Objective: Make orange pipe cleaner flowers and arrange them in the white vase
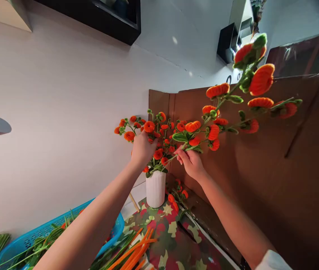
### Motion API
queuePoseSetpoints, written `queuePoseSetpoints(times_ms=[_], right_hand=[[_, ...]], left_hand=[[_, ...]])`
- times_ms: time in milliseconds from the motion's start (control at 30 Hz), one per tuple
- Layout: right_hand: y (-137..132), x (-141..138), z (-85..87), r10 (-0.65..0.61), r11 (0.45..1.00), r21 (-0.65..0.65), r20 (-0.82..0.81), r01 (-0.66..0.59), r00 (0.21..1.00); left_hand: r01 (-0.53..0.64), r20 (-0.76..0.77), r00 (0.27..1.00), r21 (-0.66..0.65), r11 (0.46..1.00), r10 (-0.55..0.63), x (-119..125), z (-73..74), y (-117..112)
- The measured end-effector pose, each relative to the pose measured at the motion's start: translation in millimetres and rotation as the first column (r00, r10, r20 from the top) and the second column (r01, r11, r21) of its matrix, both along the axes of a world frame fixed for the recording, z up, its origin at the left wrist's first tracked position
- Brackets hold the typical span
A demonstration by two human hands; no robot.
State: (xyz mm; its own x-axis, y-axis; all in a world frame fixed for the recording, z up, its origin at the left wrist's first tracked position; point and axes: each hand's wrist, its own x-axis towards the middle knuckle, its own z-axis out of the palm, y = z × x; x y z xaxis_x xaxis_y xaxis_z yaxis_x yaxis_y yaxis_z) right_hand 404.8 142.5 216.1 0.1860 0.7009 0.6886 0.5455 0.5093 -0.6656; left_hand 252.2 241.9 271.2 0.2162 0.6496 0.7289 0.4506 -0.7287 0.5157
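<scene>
A white ribbed vase (pixel 155 189) stands upright on the patterned cloth, filled with fuzzy orange flowers (pixel 158 154) on green stems. My left hand (pixel 144 149) reaches into the upper left of this bunch. Its fingers curl closed around an orange flower (pixel 149 126), and blooms partly hide the fingertips. To the right, my right hand (pixel 191 163) pinches the lower stem of a long flower branch (pixel 217 105) between thumb and fingers. That branch leans up to the right, with several orange blooms and green leaves. Its lower end reaches the vase's mouth; whether it goes inside, I cannot tell.
Loose flowers (pixel 177 195) lie right of the vase. At lower left, a blue basket (pixel 45 225) holds green stems, near orange pipe cleaners (pixel 137 253) on the camouflage cloth (pixel 165 240). Brown cardboard (pixel 260 180) rises at right; a black shelf (pixel 114 18) hangs above.
</scene>
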Motion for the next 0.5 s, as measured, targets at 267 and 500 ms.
queuePoseSetpoints(times_ms=[267,500], right_hand=[[32,-1,-3.9,-0.053,0.998,-0.014,0.108,0.055,0.993],[30,8,-8.4,-0.127,0.992,0.011,0.019,0.126,0.992]], left_hand=[[-0.093,-0.034,0.995,0.068,0.993,0.096,-7,6.2,13],[-0.109,-0.038,0.993,0.083,0.991,0.112,-9,10.5,20]])
